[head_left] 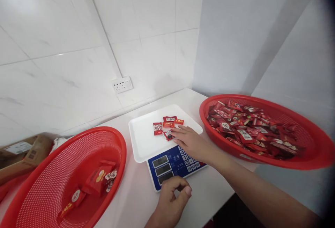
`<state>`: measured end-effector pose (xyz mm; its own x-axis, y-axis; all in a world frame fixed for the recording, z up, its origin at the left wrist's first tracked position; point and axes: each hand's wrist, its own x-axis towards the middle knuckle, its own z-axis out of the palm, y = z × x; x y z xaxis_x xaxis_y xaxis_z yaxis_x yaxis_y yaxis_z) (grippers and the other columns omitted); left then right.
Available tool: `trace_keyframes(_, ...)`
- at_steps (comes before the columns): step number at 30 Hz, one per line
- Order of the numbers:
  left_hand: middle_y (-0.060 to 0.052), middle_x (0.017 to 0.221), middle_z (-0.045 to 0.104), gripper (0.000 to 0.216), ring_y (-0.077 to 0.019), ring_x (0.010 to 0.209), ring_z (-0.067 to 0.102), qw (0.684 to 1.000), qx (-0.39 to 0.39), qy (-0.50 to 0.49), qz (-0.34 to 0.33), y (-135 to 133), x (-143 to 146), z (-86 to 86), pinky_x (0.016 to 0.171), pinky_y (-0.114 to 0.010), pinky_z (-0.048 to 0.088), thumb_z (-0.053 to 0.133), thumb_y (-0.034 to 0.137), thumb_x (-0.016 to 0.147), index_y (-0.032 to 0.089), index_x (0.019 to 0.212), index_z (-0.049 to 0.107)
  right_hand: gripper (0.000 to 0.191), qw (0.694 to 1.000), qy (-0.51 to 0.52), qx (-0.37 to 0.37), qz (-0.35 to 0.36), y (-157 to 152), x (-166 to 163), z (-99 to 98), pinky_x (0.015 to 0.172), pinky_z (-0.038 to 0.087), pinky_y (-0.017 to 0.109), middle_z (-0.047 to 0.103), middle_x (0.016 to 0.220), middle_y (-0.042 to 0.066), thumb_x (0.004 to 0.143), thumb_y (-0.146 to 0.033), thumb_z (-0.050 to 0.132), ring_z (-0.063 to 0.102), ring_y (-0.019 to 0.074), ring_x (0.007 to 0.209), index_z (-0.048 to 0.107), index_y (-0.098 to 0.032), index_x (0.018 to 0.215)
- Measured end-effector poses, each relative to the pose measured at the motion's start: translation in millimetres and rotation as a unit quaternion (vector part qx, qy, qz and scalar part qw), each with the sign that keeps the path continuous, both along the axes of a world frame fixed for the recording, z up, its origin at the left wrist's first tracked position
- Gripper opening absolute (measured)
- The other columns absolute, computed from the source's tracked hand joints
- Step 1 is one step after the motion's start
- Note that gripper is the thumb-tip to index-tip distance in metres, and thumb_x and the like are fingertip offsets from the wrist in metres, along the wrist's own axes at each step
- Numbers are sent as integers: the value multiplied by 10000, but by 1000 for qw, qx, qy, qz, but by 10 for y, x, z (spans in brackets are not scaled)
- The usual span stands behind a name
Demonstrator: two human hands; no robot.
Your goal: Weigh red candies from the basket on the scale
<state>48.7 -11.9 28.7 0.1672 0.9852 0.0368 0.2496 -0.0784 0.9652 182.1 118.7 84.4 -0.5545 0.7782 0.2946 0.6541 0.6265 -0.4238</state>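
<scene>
My right hand [192,142] reaches over the white tray [141,140] of a digital scale, fingers stretched out and fairly flat. Its fingertips are at a red-and-white wrapped candy [168,135], seemingly touching it from above without gripping. Several other small candy packets lie around it, among them a red one with white lettering [157,129] and an orange-red one [168,124]. In front of the scale's blue panel [180,161] is my left hand [171,201], its fingers curled in loosely beside the thumb. I see nothing held in it.
On the right stands a red basket [264,165] heaped with red wrapped candies [248,126]. Another red mesh basket [49,165], at the left, holds a few packets [98,179]. A cardboard box [34,154] sits behind it. The tiled wall carries a socket [122,85].
</scene>
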Motion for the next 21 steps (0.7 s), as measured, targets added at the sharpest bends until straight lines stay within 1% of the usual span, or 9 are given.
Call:
trace_keyframes(3, -40, 668, 600, 329, -166, 685, 529, 1000, 5, 15, -1, 2, -3, 14, 655, -267, 387, 478, 420, 822, 154, 675, 604, 370, 999, -33, -17, 18, 72, -93, 18, 1047, 324, 480, 539, 1311, 73, 892, -248, 392, 436, 250, 1243, 588, -180, 1199)
trace_keyframes(6, -44, 681, 611, 314, -168, 697, 536, 1000, 4, 26, 6, 7, -5, 12, 663, -267, 391, 479, 398, 823, 152, 685, 617, 395, 999, -19, -29, 32, 105, -144, 39, 1058, 330, 414, 519, 1330, 76, 902, -257, 375, 408, 215, 1268, 545, -165, 1246)
trace_keyframes(9, -47, 667, 612, 327, -164, 682, 537, 1000, 13, 24, 4, 8, 5, 11, 655, -262, 394, 476, 405, 822, 149, 677, 620, 443, 998, -9, -40, 41, 103, -213, 51, 1076, 306, 384, 424, 1407, 78, 904, -278, 384, 322, 202, 1321, 456, -150, 1322)
trace_keyframes(11, -47, 658, 614, 340, -160, 666, 537, 999, 25, 21, -2, 7, 12, 13, 644, -257, 396, 472, 416, 825, 147, 678, 620, 463, 998, -21, -39, 54, 94, -291, 46, 1084, 289, 384, 384, 1428, 108, 902, -302, 405, 296, 215, 1333, 446, -120, 1326)
trace_keyframes(13, -47, 655, 620, 346, -159, 658, 539, 999, 34, 22, -9, 3, 15, 13, 635, -253, 396, 472, 423, 827, 148, 680, 621, 469, 996, -42, -30, 70, 78, -383, 33, 1091, 268, 396, 386, 1422, 141, 901, -325, 417, 301, 238, 1330, 468, -95, 1306)
trace_keyframes(15, -47, 661, 624, 341, -160, 663, 542, 999, 33, 25, -10, -2, 14, 6, 634, -253, 396, 473, 422, 828, 150, 690, 625, 466, 995, -58, -17, 82, 52, -470, 18, 1094, 250, 418, 411, 1404, 147, 907, -337, 407, 301, 256, 1328, 479, -92, 1297)
trace_keyframes(19, -54, 690, 633, 318, -168, 686, 550, 999, 18, 31, -3, -13, 6, -17, 649, -262, 403, 479, 408, 824, 151, 715, 632, 441, 994, -65, 2, 92, -20, -569, 11, 1086, 227, 468, 504, 1339, 122, 917, -368, 375, 328, 281, 1311, 523, -133, 1259)
trace_keyframes(21, -55, 692, 635, 319, -171, 687, 550, 999, 17, 37, 0, -11, 1, -19, 649, -266, 402, 476, 410, 823, 155, 714, 635, 443, 993, -51, -5, 103, -28, -569, 22, 1077, 240, 465, 507, 1338, 108, 918, -391, 361, 350, 272, 1299, 520, -161, 1261)
